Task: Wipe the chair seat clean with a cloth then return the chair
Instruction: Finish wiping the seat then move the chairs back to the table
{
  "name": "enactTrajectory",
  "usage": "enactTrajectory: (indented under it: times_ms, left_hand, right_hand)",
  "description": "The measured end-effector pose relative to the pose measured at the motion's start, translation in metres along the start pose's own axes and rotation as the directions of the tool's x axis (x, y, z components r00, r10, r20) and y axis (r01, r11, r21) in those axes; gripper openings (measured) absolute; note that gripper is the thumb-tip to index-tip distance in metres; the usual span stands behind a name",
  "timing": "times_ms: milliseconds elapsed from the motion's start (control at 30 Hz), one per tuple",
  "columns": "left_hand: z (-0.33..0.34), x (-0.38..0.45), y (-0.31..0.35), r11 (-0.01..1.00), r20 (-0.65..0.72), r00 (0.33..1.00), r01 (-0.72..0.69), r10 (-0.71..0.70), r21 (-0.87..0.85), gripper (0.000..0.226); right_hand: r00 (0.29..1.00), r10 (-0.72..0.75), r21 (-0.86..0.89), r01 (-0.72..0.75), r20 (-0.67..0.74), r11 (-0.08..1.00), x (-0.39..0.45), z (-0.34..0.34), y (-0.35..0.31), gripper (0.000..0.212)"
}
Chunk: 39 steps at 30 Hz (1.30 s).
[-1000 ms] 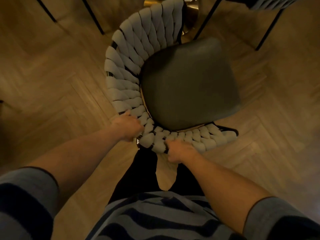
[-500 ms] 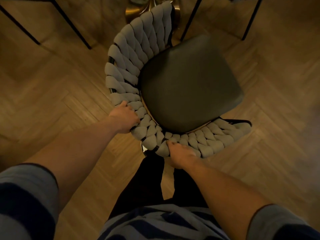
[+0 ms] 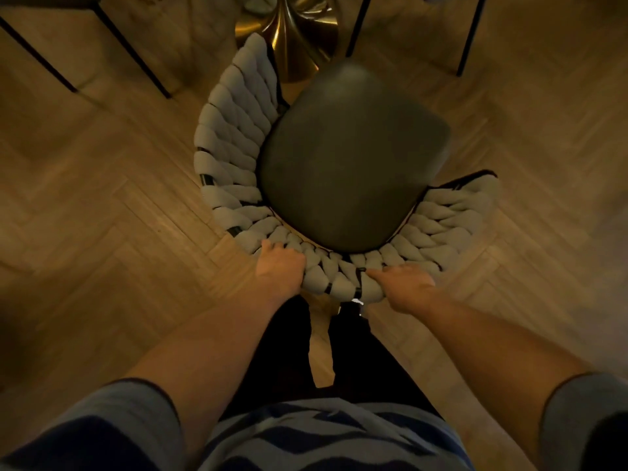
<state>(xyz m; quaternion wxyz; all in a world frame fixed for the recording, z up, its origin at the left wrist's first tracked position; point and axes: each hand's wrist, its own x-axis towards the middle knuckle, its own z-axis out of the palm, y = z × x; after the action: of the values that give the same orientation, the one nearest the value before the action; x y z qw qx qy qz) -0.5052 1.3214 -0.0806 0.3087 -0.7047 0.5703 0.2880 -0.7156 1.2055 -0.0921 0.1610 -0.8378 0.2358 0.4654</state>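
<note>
Since a second ago I've swung the chair (image 3: 339, 158) square toward the gold pedestal (image 3: 292, 32), left hand (image 3: 280, 268) and right hand (image 3: 404, 287) gripping its woven backrest (image 3: 336, 277). Returning step; next, push straight in. No cloth visible.

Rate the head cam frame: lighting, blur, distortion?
Head view: dim warm light, heavy amber cast; soft all over, seat nearly featureless; wide-angle bend at the floor edges; glare only on the gold table base; both hands, left hand and right hand, readable on the woven backrest.
</note>
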Motion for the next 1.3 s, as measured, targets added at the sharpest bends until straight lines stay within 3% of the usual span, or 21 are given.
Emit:
enactTrajectory:
  times_ms: [167,300,400,533,700,933,1100,1300]
  left_hand:
    - [0.008,0.000,-0.035,0.996,-0.019,0.997,-0.076,0.075,-0.039,0.025]
    - [0.008,0.007,-0.062,0.973,-0.019,0.973,-0.229,0.228,-0.038,0.046]
    - [0.006,0.016,-0.098,0.947,0.028,0.953,-0.302,0.301,0.111,0.056]
    - [-0.003,0.036,-0.159,0.905,0.042,0.962,-0.268,0.270,0.330,0.062]
    - [-0.009,0.056,-0.196,0.845,-0.008,0.964,-0.230,0.267,0.483,0.054]
    - [-0.004,0.043,-0.188,0.871,-0.075,0.963,-0.200,0.260,0.448,0.039]
    - [0.020,0.014,-0.148,0.944,-0.054,0.984,-0.148,0.171,0.295,0.028]
    - [0.049,-0.020,-0.085,0.998,-0.005,1.000,-0.012,0.013,0.059,0.031]
  right_hand:
    - [0.998,0.008,0.016,-0.007,-0.063,1.000,0.005,-0.001,-0.021,0.058]
    - [0.998,0.056,0.110,-0.053,-0.022,0.993,0.007,-0.010,-0.039,0.063]
    - [0.998,0.049,0.202,-0.055,0.030,0.978,0.012,-0.023,-0.062,0.070]
    - [0.998,0.051,0.379,-0.061,0.038,0.923,0.027,-0.036,-0.101,0.068]
    - [0.993,0.112,0.407,-0.112,0.025,0.906,0.044,-0.035,-0.122,0.062]
    - [0.996,0.094,0.386,-0.091,0.010,0.918,0.038,-0.032,-0.116,0.065]
    - [0.999,0.049,0.247,-0.048,0.003,0.968,0.028,-0.009,-0.086,0.070]
    - [1.000,-0.006,0.041,0.006,0.008,0.999,0.015,0.004,-0.043,0.066]
